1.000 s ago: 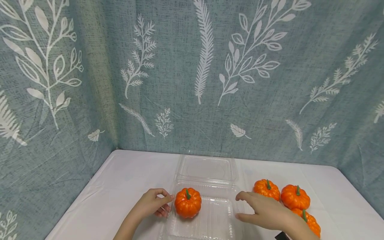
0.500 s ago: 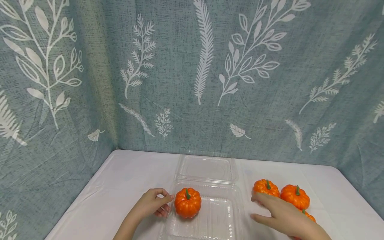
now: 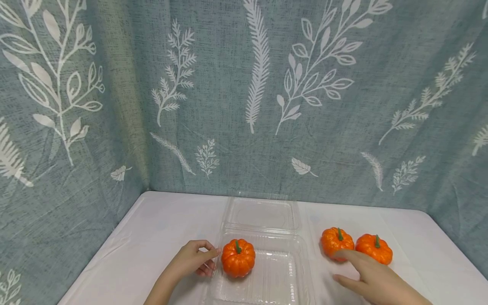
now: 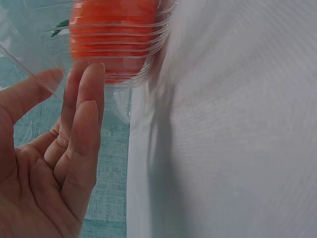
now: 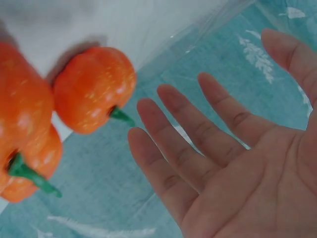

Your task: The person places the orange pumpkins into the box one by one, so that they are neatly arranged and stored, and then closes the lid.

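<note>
A clear plastic clamshell container (image 3: 272, 275) lies with its lid folded back on the table. One orange toy pumpkin (image 3: 238, 259) with a green stem sits at the left of its base. My left hand (image 3: 196, 258) pinches the container's left rim; in the left wrist view, the thumb is at the edge and the fingers (image 4: 89, 134) lie against the ribbed wall. To the right, my right hand (image 3: 371, 277) hovers with fingers spread beside a pumpkin (image 3: 335, 239) and a second pumpkin (image 3: 375, 248). The right wrist view also shows a third pumpkin (image 5: 22, 109), hidden behind the hand in the head view.
The container's lid (image 3: 263, 214) lies open toward the back of the white-covered table (image 3: 167, 220). A blue-green curtain (image 3: 228, 84) with white leaf prints hangs behind the table and along its sides.
My right hand has moved rightward, from the container's right edge to the pumpkins, and now covers the nearest one in the head view. My left hand and the container have stayed put.
</note>
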